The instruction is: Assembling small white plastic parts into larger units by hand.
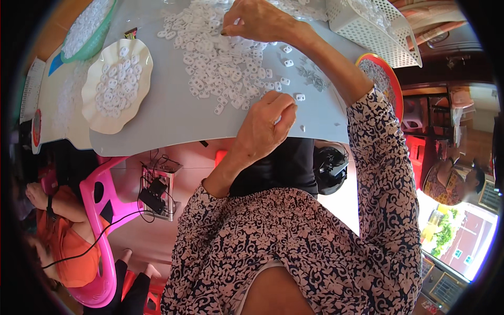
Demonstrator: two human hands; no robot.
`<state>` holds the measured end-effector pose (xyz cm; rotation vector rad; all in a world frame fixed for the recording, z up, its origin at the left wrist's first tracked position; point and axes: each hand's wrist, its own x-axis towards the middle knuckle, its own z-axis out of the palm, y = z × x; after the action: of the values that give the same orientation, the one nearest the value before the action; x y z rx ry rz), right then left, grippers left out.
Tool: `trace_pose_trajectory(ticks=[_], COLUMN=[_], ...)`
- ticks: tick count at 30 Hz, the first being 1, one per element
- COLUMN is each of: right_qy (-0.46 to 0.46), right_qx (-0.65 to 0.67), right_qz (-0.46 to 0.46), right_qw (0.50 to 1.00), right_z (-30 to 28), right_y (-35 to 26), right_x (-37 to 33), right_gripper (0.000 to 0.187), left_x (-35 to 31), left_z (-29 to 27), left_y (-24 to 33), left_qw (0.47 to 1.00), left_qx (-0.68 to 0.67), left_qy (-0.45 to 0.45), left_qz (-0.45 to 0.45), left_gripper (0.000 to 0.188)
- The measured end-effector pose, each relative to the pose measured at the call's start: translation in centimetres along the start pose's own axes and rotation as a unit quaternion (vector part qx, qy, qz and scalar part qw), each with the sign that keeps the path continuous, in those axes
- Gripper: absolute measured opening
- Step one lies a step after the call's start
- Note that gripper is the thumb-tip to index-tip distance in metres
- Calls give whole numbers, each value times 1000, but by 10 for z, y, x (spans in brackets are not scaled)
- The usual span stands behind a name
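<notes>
Small white plastic pieces with two holes (226, 71) lie heaped across the grey tabletop (173, 118). My left hand (266, 126) is closed at the table's front edge, beside the near end of the heap. Its thumb and fingers are pressed together; whatever they hold is hidden. At the far side, my right hand (260, 21) reaches over the heap with its fingers curled down among the pieces. What lies between those fingertips cannot be made out. A few white pieces (288, 63) sit apart in a loose line, next to a scatter of small clear pieces (313, 76).
On the left are a cream wavy-edged plate (90, 105) of white pieces and a green basket (100, 44). A white perforated basket (386, 39) and a red-rimmed round tray (397, 94) stand right. Another person in orange (79, 247) sits left by a pink chair (107, 252).
</notes>
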<state>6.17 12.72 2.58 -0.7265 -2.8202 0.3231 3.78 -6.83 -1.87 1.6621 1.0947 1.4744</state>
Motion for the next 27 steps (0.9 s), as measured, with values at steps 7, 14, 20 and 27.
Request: trace_pose_trajectory(ticks=[7, 14, 20, 27], right_qy=[-42, 218, 112, -3], right_qx=[198, 298, 83, -1], right_qz=[83, 234, 116, 127], right_qw=[976, 899, 983, 992], right_z=[-23, -23, -8, -13], right_y=[-33, -4, 18, -2], right_x=[-47, -87, -119, -115], right_gripper=[17, 20, 16, 16], left_x=[1, 2, 2, 2], left_z=[-1, -8, -9, -9], left_y=[-6, -5, -12, -15], left_qw=[1000, 998, 999, 999], left_qx=[8, -1, 26, 37], left_qy=[-7, -19, -14, -14], left_qz=[-30, -56, -45, -22], left_gripper=[4, 2, 3, 2])
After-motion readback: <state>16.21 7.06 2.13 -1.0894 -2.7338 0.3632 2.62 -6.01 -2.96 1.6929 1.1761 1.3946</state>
